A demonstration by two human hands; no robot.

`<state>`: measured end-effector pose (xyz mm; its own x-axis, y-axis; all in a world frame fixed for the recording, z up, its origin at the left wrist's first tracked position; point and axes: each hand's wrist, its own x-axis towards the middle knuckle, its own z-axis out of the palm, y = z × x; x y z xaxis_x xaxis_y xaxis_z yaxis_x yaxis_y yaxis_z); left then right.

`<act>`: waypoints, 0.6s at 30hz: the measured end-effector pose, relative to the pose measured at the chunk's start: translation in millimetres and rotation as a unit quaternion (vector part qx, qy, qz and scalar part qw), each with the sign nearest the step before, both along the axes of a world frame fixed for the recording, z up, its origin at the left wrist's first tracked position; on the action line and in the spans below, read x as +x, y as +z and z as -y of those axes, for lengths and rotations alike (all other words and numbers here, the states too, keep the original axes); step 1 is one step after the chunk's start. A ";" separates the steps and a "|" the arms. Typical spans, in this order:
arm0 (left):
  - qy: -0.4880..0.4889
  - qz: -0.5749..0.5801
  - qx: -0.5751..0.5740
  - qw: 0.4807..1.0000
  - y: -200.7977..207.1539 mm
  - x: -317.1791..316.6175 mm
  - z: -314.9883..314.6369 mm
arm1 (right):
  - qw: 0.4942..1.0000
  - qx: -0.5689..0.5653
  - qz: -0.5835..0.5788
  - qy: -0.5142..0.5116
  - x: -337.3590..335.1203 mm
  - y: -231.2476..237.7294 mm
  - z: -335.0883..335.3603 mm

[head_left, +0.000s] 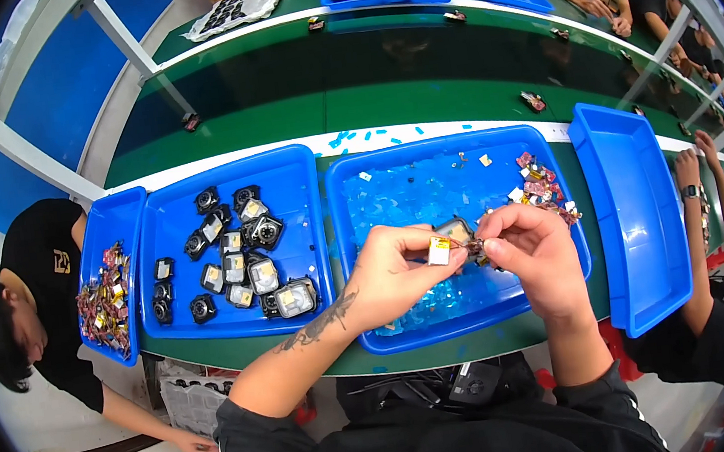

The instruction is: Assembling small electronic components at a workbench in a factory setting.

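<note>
Holding a small part (457,235) between them at the centre of the frame, both hands met above the middle tray (463,326). The left hand (393,267) pinched a yellow-and-white tag (439,250) between thumb and forefinger, its fingers pressed together on it. The right hand (530,247) had its fingers curled tight, pinching the part's dark end with thin wires (472,247) beside it. The middle tray was strewn with pale blue scraps, and a heap of small red pieces (541,188) lay at its upper right. Left of it, another tray (294,176) held black camera-like units (236,254). A narrow tray (111,221) at far left held more red pieces, and a tilted tray (638,221) stood at right on the green bench (242,351).
</note>
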<state>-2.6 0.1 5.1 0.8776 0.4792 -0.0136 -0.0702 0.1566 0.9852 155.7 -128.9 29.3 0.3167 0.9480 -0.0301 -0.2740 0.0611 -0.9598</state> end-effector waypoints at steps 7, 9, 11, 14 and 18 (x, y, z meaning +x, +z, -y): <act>0.012 -0.008 -0.068 0.998 1.8 2.6 2.0 | 0.972 -0.011 0.199 -0.123 -20.0 3.2 -4.3; 0.020 -0.001 -0.052 0.998 -1.4 2.4 3.2 | 0.956 -0.013 0.256 -0.142 -20.8 0.2 -6.8; 0.033 0.022 -0.061 0.997 -1.3 3.1 4.2 | 0.953 -0.002 0.262 -0.152 -21.0 -4.4 -10.1; 0.038 0.042 -0.013 0.998 -3.6 3.0 4.3 | 0.944 0.010 0.289 -0.159 -20.3 -5.2 -11.4; 0.024 0.019 0.002 1.000 4.0 2.8 4.7 | 0.940 -0.032 0.315 -0.126 -12.7 3.4 -9.1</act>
<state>0.1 -4.6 9.2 0.8534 0.5208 0.0213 -0.1156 0.1491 0.9820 143.0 -119.8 32.7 0.5054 0.8428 0.1849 0.3659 -0.0153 -0.9305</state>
